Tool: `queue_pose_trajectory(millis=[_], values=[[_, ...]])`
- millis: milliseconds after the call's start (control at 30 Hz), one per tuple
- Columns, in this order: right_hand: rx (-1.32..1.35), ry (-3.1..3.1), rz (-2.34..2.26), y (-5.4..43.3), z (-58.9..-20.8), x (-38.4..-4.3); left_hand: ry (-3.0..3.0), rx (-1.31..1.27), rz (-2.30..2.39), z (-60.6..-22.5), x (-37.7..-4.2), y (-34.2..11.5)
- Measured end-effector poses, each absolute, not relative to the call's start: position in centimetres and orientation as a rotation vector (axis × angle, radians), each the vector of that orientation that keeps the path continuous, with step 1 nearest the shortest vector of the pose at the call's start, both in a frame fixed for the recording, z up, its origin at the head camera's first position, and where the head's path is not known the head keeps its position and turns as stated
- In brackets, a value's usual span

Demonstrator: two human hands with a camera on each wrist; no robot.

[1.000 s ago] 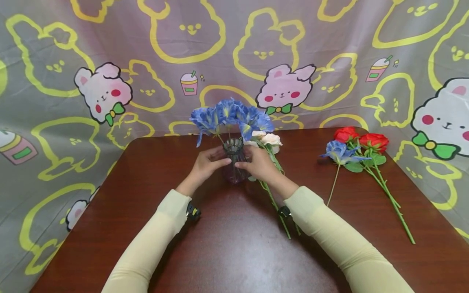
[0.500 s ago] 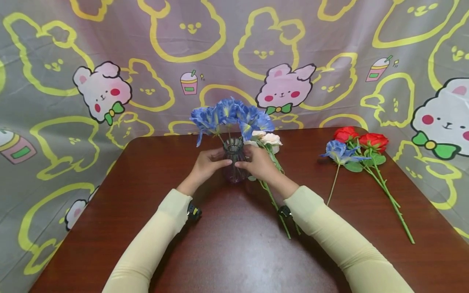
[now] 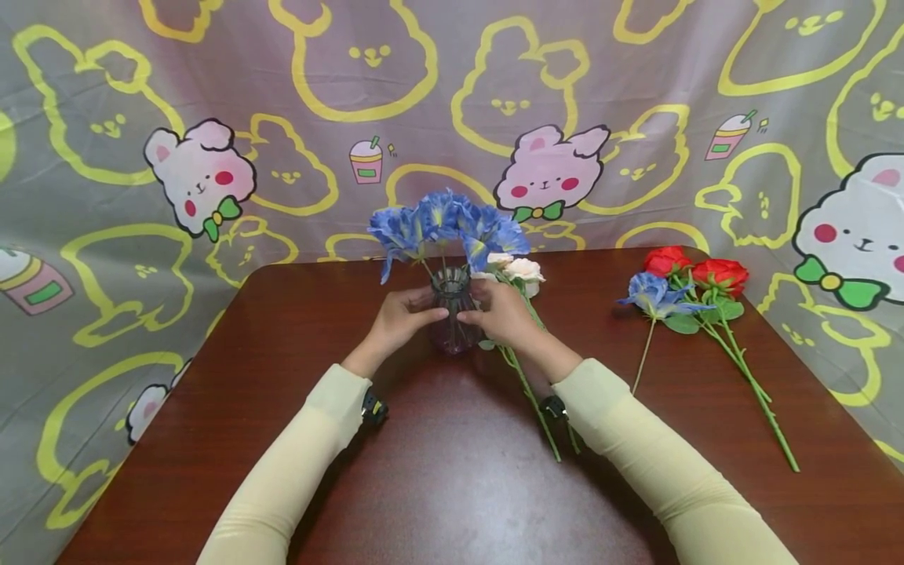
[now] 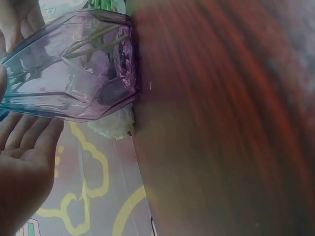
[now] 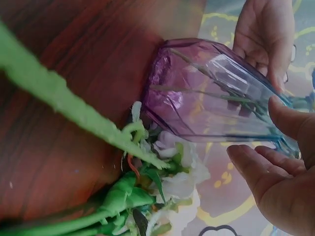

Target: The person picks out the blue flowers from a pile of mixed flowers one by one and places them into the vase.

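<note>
A faceted glass vase [image 3: 452, 339], tinted purple toward its base and bluish toward its neck, stands upright on the table and holds several blue flowers [image 3: 443, 220]. My left hand [image 3: 401, 320] grips its left side, thumb across the front. From the right, my right hand [image 3: 503, 315] holds it the same way, the thumbs nearly meeting. Stems [image 5: 202, 71] show through the glass in the right wrist view. In the left wrist view the vase [image 4: 74, 69] lies between both hands, its base at the wood. The fingertips behind the vase are partly hidden in the head view.
White flowers [image 3: 523, 271] with long green stems lie just right of the vase, partly behind my right hand. Farther right on the table [image 3: 282, 377] lie a blue flower [image 3: 653, 294] and red roses [image 3: 720, 275]. A patterned curtain [image 3: 424, 86] hangs behind.
</note>
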State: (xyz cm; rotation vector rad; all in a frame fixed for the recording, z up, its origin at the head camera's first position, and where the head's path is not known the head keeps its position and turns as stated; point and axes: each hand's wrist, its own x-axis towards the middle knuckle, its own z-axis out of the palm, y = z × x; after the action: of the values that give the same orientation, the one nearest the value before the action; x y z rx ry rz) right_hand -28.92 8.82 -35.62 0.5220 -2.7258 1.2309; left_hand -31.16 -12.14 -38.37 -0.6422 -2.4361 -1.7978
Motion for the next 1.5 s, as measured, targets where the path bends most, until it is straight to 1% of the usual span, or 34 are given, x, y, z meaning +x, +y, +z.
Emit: queue_pose_trajectory(millis=[167,400,800,1000,1233,1500], values=[[0.515,-2.718,1.3,10.2,-34.9,-28.5,-2.437,-0.644,-1.778,-38.3,-31.2,-12.1],[0.443,-2.722,1.22,13.8,-34.4,-27.7,-2.42,-0.646,-1.775,-38.2,-31.2,-12.2],[0.14,-2.728,1.002,21.4,-33.1,-25.8,-2.429,-0.671,-1.739,-38.2,-31.3,-12.2],[-0.029,-2.793,0.885,25.0,-33.3,-24.7,-2.444,-0.674,-1.734,-38.3,-31.3,-12.1],[-0.043,-2.842,0.805,28.3,-34.4,-24.3,-2.476,-0.67,-1.729,-37.9,-30.9,-12.1],[-0.054,-2.937,0.685,30.0,-35.1,-23.6,-2.459,-0.658,-1.745,-38.2,-31.0,-12.3]])
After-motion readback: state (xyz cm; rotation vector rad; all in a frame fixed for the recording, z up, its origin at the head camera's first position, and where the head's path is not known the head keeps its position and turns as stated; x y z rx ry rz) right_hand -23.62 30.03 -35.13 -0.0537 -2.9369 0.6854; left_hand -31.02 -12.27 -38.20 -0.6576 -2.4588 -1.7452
